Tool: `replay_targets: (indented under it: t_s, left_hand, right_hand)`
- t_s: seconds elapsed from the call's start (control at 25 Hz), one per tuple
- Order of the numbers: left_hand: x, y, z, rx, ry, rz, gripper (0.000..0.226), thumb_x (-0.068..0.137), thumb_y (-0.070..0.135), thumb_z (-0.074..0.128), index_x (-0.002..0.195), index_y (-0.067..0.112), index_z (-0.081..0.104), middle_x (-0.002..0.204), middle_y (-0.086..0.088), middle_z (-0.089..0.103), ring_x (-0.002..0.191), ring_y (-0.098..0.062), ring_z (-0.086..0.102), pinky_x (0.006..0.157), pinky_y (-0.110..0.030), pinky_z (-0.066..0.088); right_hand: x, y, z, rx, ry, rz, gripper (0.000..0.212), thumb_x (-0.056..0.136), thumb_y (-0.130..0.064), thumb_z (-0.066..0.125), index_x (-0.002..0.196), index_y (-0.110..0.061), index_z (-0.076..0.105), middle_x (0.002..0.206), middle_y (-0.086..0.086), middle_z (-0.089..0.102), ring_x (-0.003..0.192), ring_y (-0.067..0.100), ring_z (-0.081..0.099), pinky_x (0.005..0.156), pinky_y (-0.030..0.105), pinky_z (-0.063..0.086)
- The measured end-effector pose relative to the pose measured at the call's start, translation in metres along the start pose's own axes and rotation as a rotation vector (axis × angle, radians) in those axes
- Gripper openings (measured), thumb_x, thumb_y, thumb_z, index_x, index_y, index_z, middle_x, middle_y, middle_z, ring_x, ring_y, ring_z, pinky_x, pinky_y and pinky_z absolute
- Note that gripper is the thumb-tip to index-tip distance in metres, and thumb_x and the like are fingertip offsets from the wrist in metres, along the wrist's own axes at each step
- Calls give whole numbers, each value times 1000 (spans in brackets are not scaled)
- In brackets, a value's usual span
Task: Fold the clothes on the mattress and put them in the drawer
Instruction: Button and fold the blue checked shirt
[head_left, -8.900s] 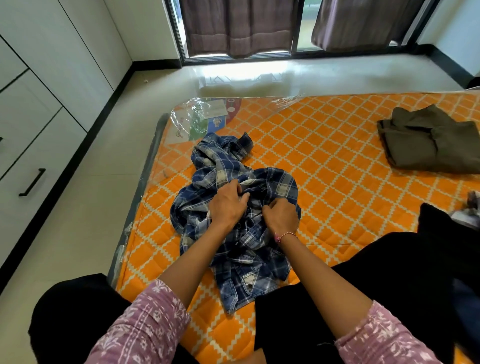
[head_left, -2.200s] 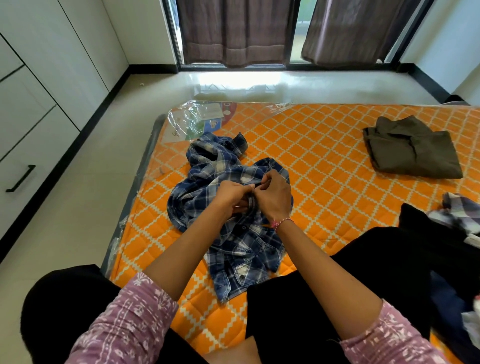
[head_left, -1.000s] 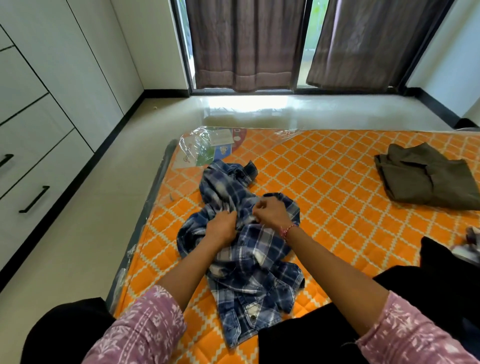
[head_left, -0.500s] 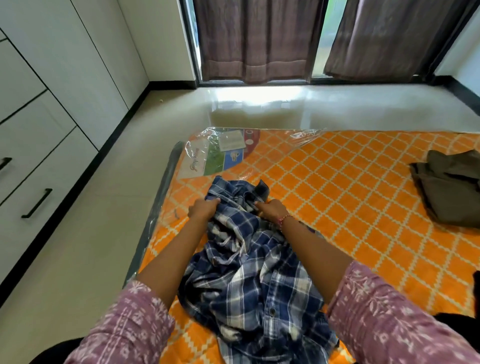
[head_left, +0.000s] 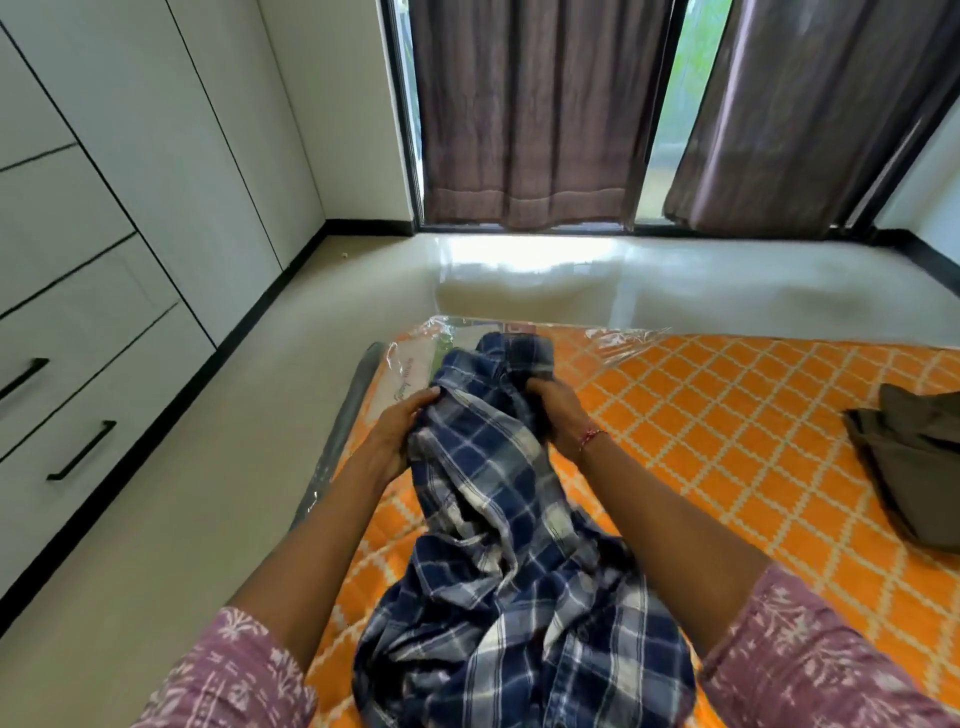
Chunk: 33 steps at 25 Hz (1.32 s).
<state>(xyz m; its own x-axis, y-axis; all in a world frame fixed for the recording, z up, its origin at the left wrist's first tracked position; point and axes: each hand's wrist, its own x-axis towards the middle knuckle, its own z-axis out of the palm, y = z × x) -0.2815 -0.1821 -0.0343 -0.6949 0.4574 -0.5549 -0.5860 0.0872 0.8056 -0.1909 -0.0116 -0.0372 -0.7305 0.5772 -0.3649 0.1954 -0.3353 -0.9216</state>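
Mauve sleeves (head_left: 800, 670) with white floral print; red thread bracelet (head_left: 591, 436) on right wrist.

No text can be read; a printed label (head_left: 410, 371) under the mattress's (head_left: 727, 441) plastic wrap bears script too blurred to make out.

The shirt (head_left: 498, 545) at the lower centre of the frame is navy blue with a white and pale grey plaid. The mattress (head_left: 727, 441) on the right is bright orange, crossed by a cream diamond lattice. At the right edge the folded garment (head_left: 919, 457) is plain olive brown. Both sleeves (head_left: 234, 675), in the bottom corners, are mauve with a white floral print. The right wrist carries a red thread bracelet (head_left: 592, 435). The curtains (head_left: 524, 114) at the top are greyish brown, the drawers (head_left: 88, 332) at the left white with black handles (head_left: 83, 449), and the floor (head_left: 171, 519) is pale beige.
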Motion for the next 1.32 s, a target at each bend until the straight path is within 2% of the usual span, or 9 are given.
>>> replay_targets:
  t_s: [0.16, 0.28, 0.44, 0.56, 0.8, 0.96, 1.08, 1.2, 1.32]
  left_hand:
    - [-11, 40, 15, 623, 177, 386, 13, 88, 10, 60, 80, 0, 62, 76, -15, 57, 69, -23, 53, 65, -36, 47]
    - [-36, 54, 36, 591, 212, 550, 16, 93, 11, 44, 91, 2, 57, 88, -15, 57, 82, -25, 53, 71, -39, 43]
    - [-71, 77, 52, 481, -31, 682, 19, 94, 12, 53, 75, 15, 57, 69, 1, 60, 67, -16, 58, 65, -24, 42]
    - [-93, 97, 50, 1020, -188, 807, 11, 83, 18, 71, 92, 14, 66, 85, 0, 71, 78, -14, 67, 65, -19, 47]
    - [-120, 114, 61, 1544, 592, 994, 20, 93, 19, 48, 96, 6, 63, 101, -13, 63, 91, -32, 61, 65, -32, 37]
    - [-131, 125, 55, 1464, 720, 981, 21, 93, 7, 44, 87, 3, 63, 97, -13, 62, 85, -32, 61, 65, -35, 43]
    - [-144, 133, 58, 1356, 739, 1116, 20, 93, 0, 42, 89, -2, 62, 98, -16, 60, 82, -35, 59, 65, -39, 46]
    - [-160, 166, 67, 1079, 801, 1233, 18, 92, 3, 45, 83, -3, 60, 95, -20, 57, 79, -37, 57, 68, -43, 48]
    - [-164, 200, 79, 918, 781, 1026, 23, 94, 9, 44, 82, 1, 61, 90, -17, 62, 81, -36, 61, 67, -38, 46]
  right_hand:
    - [-18, -62, -21, -311, -36, -295, 18, 84, 8, 53, 97, -1, 60, 77, 9, 61, 65, 17, 57, 57, 21, 49]
    - [-39, -92, -32, -364, -45, -316, 19, 85, 10, 52, 97, -4, 57, 69, 6, 54, 60, 15, 51, 53, 21, 44]
    - [-62, -120, -45, -229, 14, -348, 18, 88, 6, 51, 75, -2, 60, 63, 7, 51, 56, 17, 47, 54, 25, 44]
    - [-79, -134, -47, -109, 4, -378, 19, 89, -4, 51, 74, -8, 61, 67, 8, 59, 60, 20, 55, 56, 28, 45]
    - [-105, -170, -39, -394, 62, -666, 13, 81, -4, 66, 86, 8, 66, 81, 22, 66, 77, 22, 59, 79, 46, 53]
    - [-127, -186, -40, -796, -224, -612, 34, 76, 7, 68, 107, -4, 61, 95, 13, 64, 86, 22, 59, 87, 40, 51]
    - [-141, -191, -47, -1342, 146, -704, 15, 82, -11, 65, 94, -2, 65, 95, 21, 67, 88, 34, 63, 72, 37, 48]
    - [-147, -216, -51, -850, 414, -827, 12, 84, -7, 60, 78, 1, 66, 75, 21, 63, 70, 31, 59, 59, 34, 48]
    - [-153, -249, -53, 11, 185, -651, 21, 85, 10, 51, 71, -5, 54, 67, 9, 53, 61, 19, 50, 50, 24, 46]
